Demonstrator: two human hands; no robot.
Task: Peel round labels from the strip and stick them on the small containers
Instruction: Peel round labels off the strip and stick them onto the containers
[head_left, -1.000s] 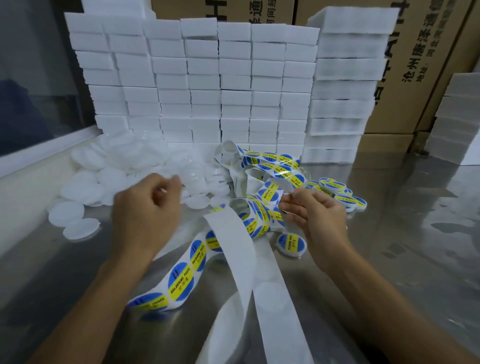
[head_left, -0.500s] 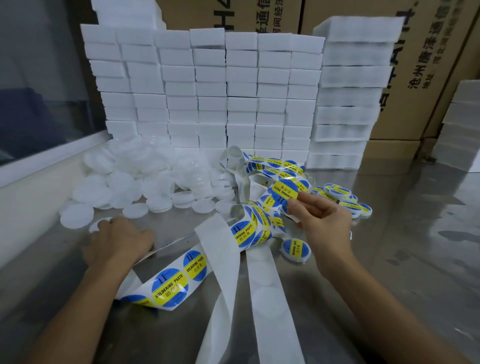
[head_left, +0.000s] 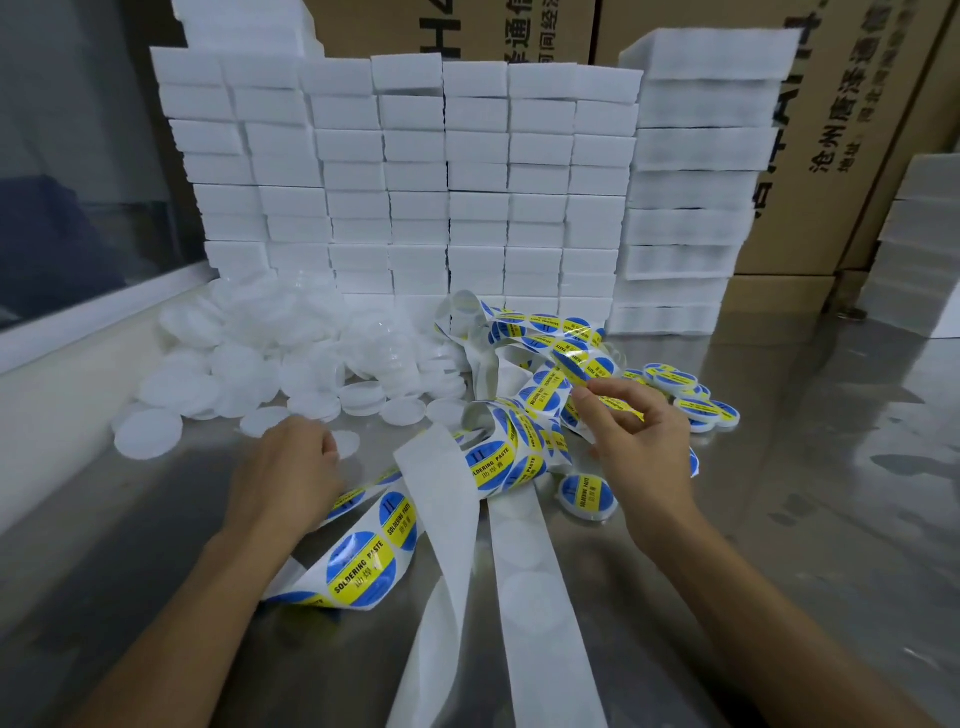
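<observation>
A tangled white backing strip (head_left: 441, 499) carries round blue-and-yellow labels and crosses the steel table. My right hand (head_left: 639, 447) pinches one round label (head_left: 582, 366) by its edge, lifted above the tangle. My left hand (head_left: 285, 467) lies on the table with curled fingers at a small white container (head_left: 345, 444), which it partly hides. A heap of plain white containers (head_left: 270, 358) lies at the back left. Several labelled containers (head_left: 691, 400) sit at the right, and one more labelled container (head_left: 587, 493) lies under my right wrist.
A wall of stacked white foam blocks (head_left: 415, 182) stands behind the work area, with a taller stack (head_left: 691, 182) to its right. Cardboard boxes (head_left: 831, 130) rise behind. A white ledge (head_left: 78, 332) runs along the left. The steel table (head_left: 805, 519) is bare on the right.
My left hand dropped from the container heap to the table near one loose container. My right hand peeled a label off the strip and raised it.
</observation>
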